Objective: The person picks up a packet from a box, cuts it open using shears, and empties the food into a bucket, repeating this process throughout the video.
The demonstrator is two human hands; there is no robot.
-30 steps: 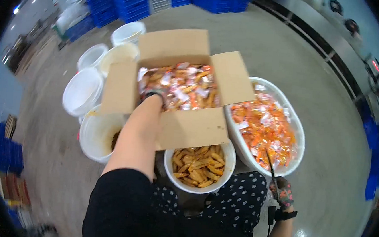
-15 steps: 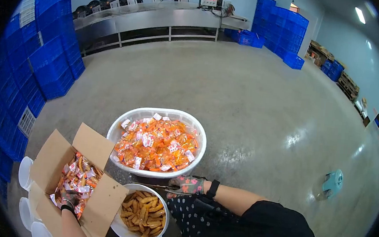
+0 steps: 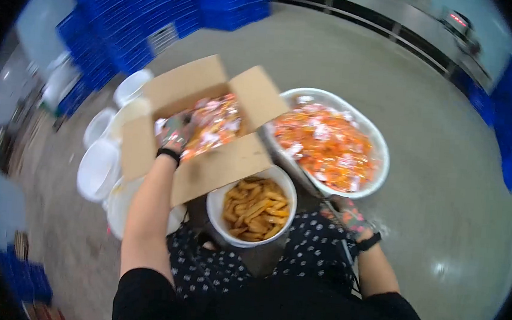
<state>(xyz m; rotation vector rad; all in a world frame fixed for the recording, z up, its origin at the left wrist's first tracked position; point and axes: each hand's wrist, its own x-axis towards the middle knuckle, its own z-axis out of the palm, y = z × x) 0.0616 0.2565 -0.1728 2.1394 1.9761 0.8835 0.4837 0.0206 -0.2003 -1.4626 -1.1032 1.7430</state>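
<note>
My left hand (image 3: 175,133), in a patterned glove, reaches into an open cardboard box (image 3: 210,168) full of orange and white snack packets (image 3: 213,126); motion blur hides whether it grips one. My right hand (image 3: 347,214), also gloved, holds scissors (image 3: 316,193) low beside my knee, blades pointing toward the white oval basket (image 3: 382,161) heaped with orange packets. Between the hands stands a white bucket (image 3: 214,211) holding loose yellow-brown snack sticks (image 3: 254,208).
Several white buckets (image 3: 98,168) stand to the left of the box. Blue plastic crates (image 3: 135,18) are stacked at the back left, more at the right edge. A steel conveyor line (image 3: 411,28) runs along the far wall. Bare concrete floor lies to the right.
The view swung back left and down from the room to the box. My left hand stays in the box; my right hand with the scissors dropped from the bucket's rim to my knee.
</note>
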